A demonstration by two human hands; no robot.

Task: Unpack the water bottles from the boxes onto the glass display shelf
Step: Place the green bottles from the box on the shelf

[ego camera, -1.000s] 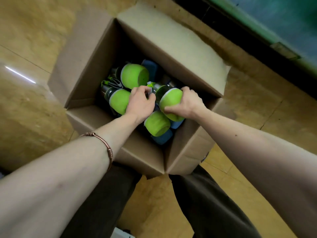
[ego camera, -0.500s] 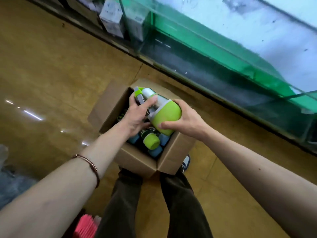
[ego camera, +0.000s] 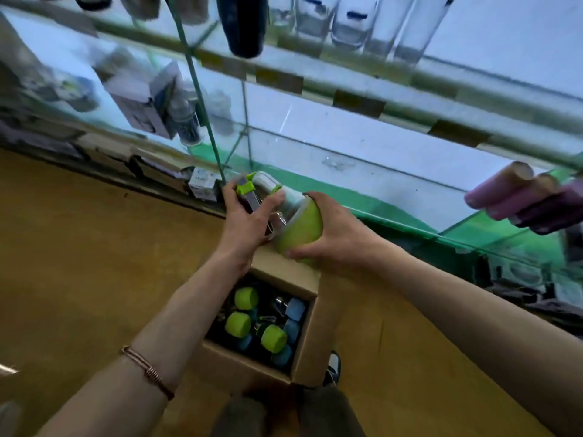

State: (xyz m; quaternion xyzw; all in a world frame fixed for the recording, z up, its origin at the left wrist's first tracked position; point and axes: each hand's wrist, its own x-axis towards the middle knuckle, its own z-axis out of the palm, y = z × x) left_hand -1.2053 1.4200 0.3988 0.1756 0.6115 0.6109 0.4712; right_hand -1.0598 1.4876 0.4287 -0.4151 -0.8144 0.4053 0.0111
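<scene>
Both my hands hold one green water bottle (ego camera: 298,227) up in the air, lying sideways in front of the glass display shelf (ego camera: 362,159). My left hand (ego camera: 247,220) grips its steel neck and green cap end. My right hand (ego camera: 334,238) wraps round its green base. Below them the open cardboard box (ego camera: 310,351) stands on the floor between my legs, holding several more bottles with green (ego camera: 238,323) and blue (ego camera: 296,309) bases.
An upper glass shelf (ego camera: 347,89) carries clear glass bottles (ego camera: 347,20) and a dark flask (ego camera: 244,23). Boxed goods (ego camera: 142,102) stand on the left section. Pink bottles (ego camera: 517,197) lie on the lower shelf at right. The floor (ego camera: 79,263) is tan tile.
The green bottle has been lifted out of the box and raised to the level of the lower glass shelf. My view has swung up from the box to the shelves.
</scene>
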